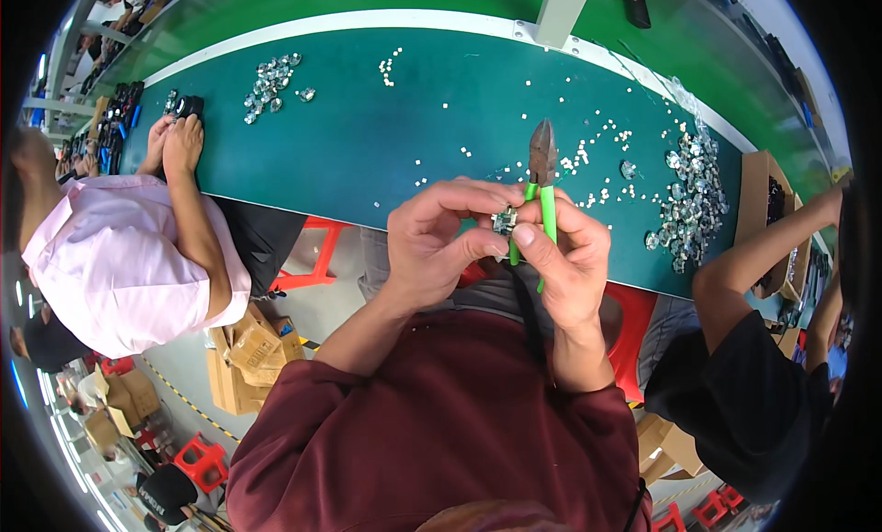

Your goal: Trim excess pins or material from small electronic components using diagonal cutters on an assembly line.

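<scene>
"Maroon fabric shirt [432,413], wearer's own, closest to the lens. Next?"

"Hands. Left hand [436,233]: fingers pinched on a small silver-and-dark metal part [504,221], held up over the near edge of the green-topped counter [331,146]."

"Right one?"

"Right hand [571,247]: fingers closed around green-handled cutters with dark metal blades [548,206], thumb also up against the part. Blades point away from the body, not on the part."

"How far along?"

"Judging only: mid-batch. One piece in hand. Big heap of clear-and-silver rounded pieces [694,201] on the right, smaller cluster of similar shiny pieces [271,82] far left. Can't tell which is done and which is waiting."

"Anything suggesting progress?"

"Tiny white square bits [581,153] scattered between the hands and the heap, so some pieces are probably done. Whether the held one is finished, can't tell; too small."

"Others?"

"Co-worker in a pale pink shirt [138,247] at left, both hands on a black object [188,107]. Brown cardboard box [749,210] beyond the heap."
</scene>
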Demonstrator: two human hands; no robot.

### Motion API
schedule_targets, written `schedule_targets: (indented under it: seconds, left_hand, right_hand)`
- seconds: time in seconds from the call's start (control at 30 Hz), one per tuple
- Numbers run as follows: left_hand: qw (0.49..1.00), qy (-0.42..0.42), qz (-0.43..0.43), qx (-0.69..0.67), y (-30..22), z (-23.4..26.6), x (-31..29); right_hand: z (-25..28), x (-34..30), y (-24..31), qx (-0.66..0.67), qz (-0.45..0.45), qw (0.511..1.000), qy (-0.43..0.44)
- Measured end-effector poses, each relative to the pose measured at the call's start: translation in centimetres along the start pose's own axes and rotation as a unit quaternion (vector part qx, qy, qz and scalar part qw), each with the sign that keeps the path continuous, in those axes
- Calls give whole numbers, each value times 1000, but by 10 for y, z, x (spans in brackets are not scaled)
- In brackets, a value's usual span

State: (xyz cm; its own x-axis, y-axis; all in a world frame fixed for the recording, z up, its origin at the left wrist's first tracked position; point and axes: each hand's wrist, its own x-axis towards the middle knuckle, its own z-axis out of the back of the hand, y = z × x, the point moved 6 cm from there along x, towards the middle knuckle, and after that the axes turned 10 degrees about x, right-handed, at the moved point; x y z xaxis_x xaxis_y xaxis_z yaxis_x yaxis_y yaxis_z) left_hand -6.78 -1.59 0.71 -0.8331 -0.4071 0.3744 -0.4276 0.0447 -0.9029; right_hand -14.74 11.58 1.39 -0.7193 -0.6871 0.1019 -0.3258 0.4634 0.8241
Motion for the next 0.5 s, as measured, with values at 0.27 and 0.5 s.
schedule_targets:
  seconds: [0.27,0.5]
  left_hand:
    - [861,9,-157,485,-10,16,46]
    - [999,-28,-25,-23,-1,34,33]
  right_hand:
    - [17,11,19,-270,110,950,-110]
    - [-4,-5,22,-431,126,893,20]
